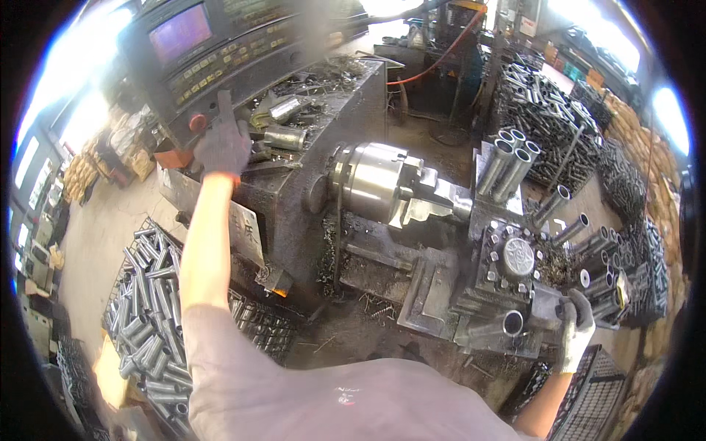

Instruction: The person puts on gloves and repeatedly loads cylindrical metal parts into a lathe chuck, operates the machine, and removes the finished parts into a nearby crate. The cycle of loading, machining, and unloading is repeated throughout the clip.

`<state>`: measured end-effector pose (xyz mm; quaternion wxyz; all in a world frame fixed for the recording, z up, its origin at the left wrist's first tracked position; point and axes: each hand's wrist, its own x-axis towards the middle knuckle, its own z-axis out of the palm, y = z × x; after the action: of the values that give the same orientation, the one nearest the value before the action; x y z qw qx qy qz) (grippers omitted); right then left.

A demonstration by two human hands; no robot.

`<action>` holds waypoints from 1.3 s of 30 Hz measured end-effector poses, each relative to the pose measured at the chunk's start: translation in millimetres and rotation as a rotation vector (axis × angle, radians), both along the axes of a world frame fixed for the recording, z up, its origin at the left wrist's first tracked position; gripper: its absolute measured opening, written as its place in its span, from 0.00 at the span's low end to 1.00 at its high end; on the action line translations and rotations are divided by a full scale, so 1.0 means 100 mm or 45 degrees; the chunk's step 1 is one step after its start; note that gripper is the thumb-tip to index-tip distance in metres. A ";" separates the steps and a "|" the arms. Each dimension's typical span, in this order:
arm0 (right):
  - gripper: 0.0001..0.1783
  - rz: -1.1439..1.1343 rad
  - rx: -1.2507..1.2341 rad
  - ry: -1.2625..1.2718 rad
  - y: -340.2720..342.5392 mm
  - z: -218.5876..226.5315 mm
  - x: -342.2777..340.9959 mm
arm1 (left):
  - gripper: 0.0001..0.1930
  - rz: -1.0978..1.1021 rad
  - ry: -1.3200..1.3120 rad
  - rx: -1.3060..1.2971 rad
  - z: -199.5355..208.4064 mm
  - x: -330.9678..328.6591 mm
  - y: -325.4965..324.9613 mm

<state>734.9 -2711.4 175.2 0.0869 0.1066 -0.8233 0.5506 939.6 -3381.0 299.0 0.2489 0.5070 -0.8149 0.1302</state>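
My left hand [223, 147], in a dark glove, reaches up to the control panel [213, 71] of a lathe. One finger is stretched out against the panel's lower edge, beside a red round button [198, 123]. Down at the right, my right hand [578, 331] wears a pale glove with grey fingers. Its fingers are curled in beside the tool post [494, 268]; whatever lies inside them is hidden. Between my hands sits the shiny metal chuck [371, 182], its jaws toward a pointed part on the tool post side. A short tube [507, 323] lies below the tool post.
Several metal tubes [507, 165] stand upright behind the tool post, and more [599, 253] stand at its right. A bin of loose tubes [147, 309] is at lower left. Large heaps of tubes [540, 110] fill the far right. Two cylinders [285, 137] lie on the headstock.
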 end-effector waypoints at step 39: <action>0.24 3.344 0.799 0.567 -1.51 -1.71 6.67 | 0.30 1.896 1.351 1.030 -4.57 6.17 8.85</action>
<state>1401.4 -2862.0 3.8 -0.3930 0.9027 -0.1750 -0.0095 1557.0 -2495.7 -158.3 0.2441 0.9275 -0.0562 -0.2773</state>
